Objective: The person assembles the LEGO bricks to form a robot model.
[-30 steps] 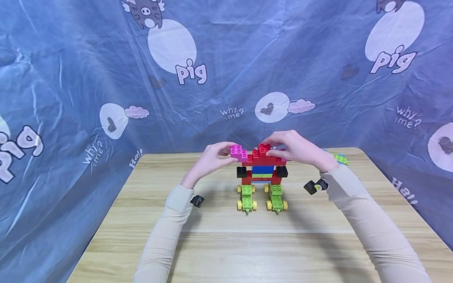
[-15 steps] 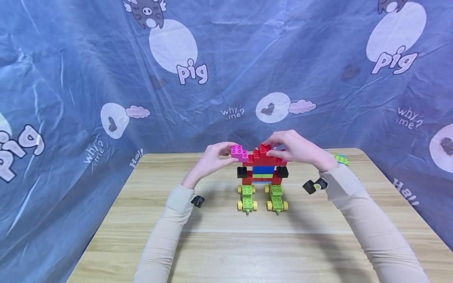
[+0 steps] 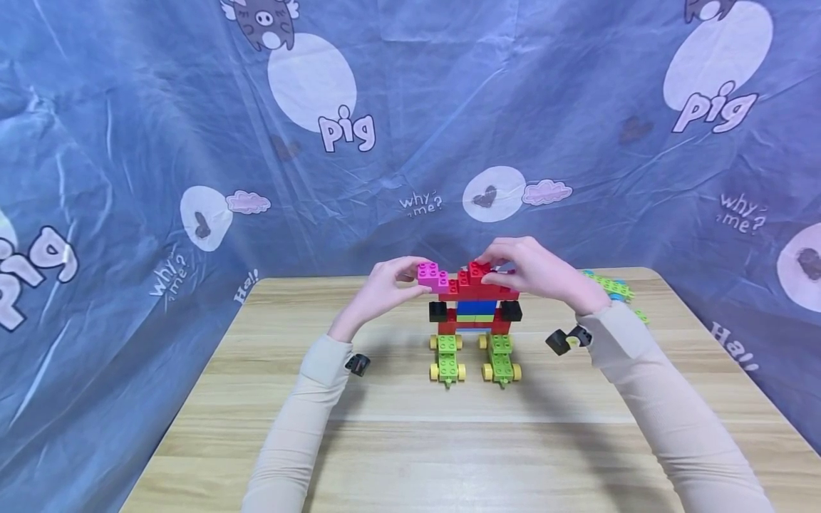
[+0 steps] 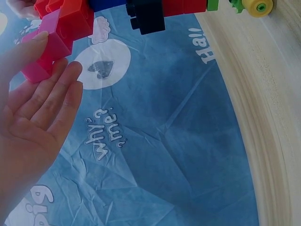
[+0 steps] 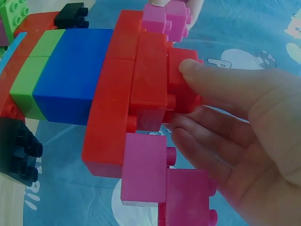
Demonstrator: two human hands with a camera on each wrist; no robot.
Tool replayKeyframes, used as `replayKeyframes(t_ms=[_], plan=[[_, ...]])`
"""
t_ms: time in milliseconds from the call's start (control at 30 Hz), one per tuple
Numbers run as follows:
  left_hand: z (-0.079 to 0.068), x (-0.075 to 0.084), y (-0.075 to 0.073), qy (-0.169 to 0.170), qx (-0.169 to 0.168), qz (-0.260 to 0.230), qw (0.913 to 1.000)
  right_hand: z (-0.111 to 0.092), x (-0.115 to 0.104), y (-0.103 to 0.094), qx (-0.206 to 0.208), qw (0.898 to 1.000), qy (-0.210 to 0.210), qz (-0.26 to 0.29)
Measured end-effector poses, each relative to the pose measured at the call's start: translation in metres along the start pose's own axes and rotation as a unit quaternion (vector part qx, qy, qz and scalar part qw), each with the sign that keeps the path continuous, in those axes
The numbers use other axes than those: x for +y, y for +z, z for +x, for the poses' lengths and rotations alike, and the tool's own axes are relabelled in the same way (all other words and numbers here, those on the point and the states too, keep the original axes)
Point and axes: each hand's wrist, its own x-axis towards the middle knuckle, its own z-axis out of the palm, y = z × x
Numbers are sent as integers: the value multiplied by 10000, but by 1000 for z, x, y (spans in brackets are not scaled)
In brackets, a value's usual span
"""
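Observation:
A block figure of toy building bricks stands on two lime wheeled bases [image 3: 447, 365] with yellow wheels. Its middle has a blue brick [image 3: 477, 308], with a black brick [image 3: 438, 311] at either side. Red bricks step up above that. My left hand [image 3: 385, 291] pinches the stepped pink bricks [image 3: 428, 275] at the upper left, thumb in front and fingers behind. With thumb and fingers, my right hand [image 3: 531, 268] grips the topmost red brick [image 5: 181, 77]. More pink bricks [image 5: 188, 195] show at the figure's right end in the right wrist view, mostly covered by that hand in the head view.
Lime plates with blue parts [image 3: 612, 286] lie at the table's back right, partly behind my right forearm. A smaller lime piece [image 3: 641, 316] is just in front of them. A blue printed curtain [image 3: 410, 142] hangs along the back edge of the wooden table [image 3: 410, 456].
My right wrist has shifted slightly to the left and down, uncovering more of the lime pieces at the back right. Both hands keep their hold, and the figure stays in place.

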Motion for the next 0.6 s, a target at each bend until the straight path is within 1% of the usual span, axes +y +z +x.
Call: replayKeyframes(t_ms=[167,400,600], plan=[[0,0,0,29,-13,5,10000,1,-1,0,-71,9999,96,-33],[0,1,-1,76,19,10,10000,-1,-4,2,90,9997,106,-216],[0,1,0,24,8,-80,10000,-1,-6,2,146,9995,124,-236]])
